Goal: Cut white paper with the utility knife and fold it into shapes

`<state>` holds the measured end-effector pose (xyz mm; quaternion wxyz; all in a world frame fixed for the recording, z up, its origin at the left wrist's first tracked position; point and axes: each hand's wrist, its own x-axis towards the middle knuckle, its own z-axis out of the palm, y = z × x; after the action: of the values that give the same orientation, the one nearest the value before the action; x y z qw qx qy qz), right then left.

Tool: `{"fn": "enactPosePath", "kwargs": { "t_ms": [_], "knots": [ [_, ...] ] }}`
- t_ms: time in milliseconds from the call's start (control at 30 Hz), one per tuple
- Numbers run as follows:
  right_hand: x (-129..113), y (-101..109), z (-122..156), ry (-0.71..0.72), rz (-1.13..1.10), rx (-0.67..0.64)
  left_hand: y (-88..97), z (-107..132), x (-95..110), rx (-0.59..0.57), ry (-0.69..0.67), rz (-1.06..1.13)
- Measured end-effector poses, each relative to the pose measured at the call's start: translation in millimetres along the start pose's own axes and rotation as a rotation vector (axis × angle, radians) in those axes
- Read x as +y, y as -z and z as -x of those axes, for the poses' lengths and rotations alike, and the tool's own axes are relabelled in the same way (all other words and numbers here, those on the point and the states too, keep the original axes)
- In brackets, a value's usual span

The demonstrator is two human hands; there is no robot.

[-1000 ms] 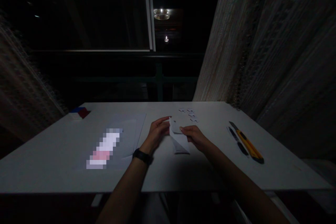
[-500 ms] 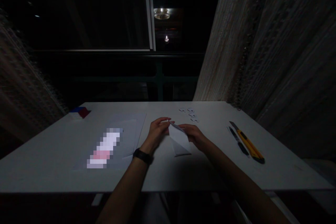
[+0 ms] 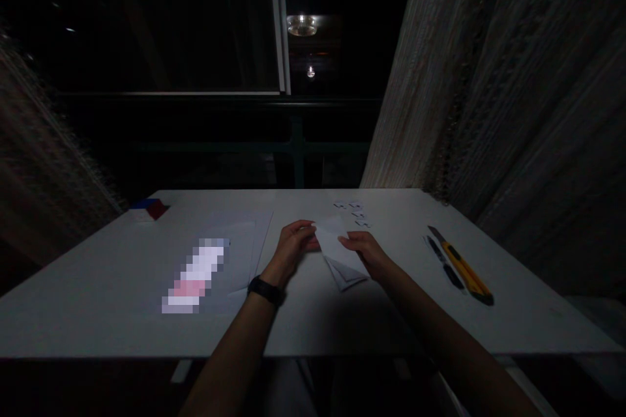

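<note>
A folded sheet of white paper is held between my two hands above the table, tilted, its layers parted at the lower edge. My left hand pinches its upper left edge, thumb and fingers closed on it; a dark band circles that wrist. On the other side my right hand grips the paper's right edge, thumb on top and the other fingers partly hidden beneath. Just beyond the paper lie several small white cut-outs with dark marks.
White sheets lie left on the white table, with a bright pixelated rectangle over them. A coloured cube sits far left. On the right are a yellow utility knife and a slimmer black knife or pen. Curtains flank the window.
The folded paper has turned, its upper end now lying flatter and its lower end swung right. My right thumb has come onto its top face. My left hand has barely moved.
</note>
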<state>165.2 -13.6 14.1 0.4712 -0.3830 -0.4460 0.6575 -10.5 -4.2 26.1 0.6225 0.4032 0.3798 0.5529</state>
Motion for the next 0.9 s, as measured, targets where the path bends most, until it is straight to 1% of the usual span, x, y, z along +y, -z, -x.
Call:
{"fn": "enactPosePath", "kwargs": {
  "t_ms": [133, 233, 333, 567, 767, 900],
  "knots": [
    [-2, 1, -1, -0.004, 0.028, 0.032, 0.5, -1, 0, -0.009, -0.008, 0.006],
    [0, 3, -3, -0.009, 0.037, 0.029, 0.6, -1, 1, -0.021, -0.018, -0.015],
    [4, 4, -5, 0.015, 0.057, 0.045, -0.5, 0, 1, -0.022, -0.038, -0.037],
    [7, 2, -6, 0.062, 0.092, 0.046, -1.2, -2, -4, 0.068, -0.133, -0.137],
    [8, 2, -7, 0.070, 0.127, 0.072, 1.6, -3, -5, 0.052, -0.089, -0.105],
    [11, 2, -8, 0.090, 0.152, 0.047, 1.7, -2, -3, 0.061, -0.070, -0.069]
  ]
}}
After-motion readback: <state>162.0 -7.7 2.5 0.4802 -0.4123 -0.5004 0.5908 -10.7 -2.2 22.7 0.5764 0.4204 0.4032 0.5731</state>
